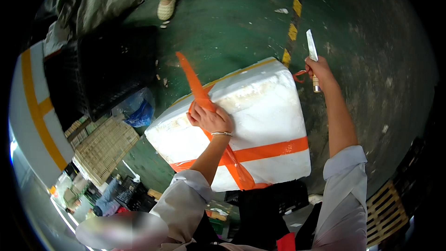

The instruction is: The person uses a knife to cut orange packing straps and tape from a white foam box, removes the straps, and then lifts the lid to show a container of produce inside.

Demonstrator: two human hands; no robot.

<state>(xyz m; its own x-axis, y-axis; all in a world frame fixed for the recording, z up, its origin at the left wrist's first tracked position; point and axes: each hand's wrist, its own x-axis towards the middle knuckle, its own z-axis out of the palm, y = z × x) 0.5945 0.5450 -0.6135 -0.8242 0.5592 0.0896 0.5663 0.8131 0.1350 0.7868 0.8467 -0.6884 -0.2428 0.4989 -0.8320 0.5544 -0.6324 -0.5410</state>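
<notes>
Before me, tilted, is a white foam box [264, 118] bound with orange tape [271, 150] in crossing strips and with a yellow strip along its far edge. My left hand [210, 120] presses on the box's top and grips the orange tape, whose loose end sticks up past the fingers. Off the box's right side, my right hand [320, 71] holds a knife [312, 47] by its light wooden handle, blade pointing away from me. A thin scrap of orange tape hangs between the right hand and the box corner.
At left stand a black plastic crate [82, 76], a beige slatted crate [104, 146] and another white box with yellow tape [38, 108]. A person's shoe [166, 7] is on the green floor ahead. A wooden pallet [385, 212] lies at lower right.
</notes>
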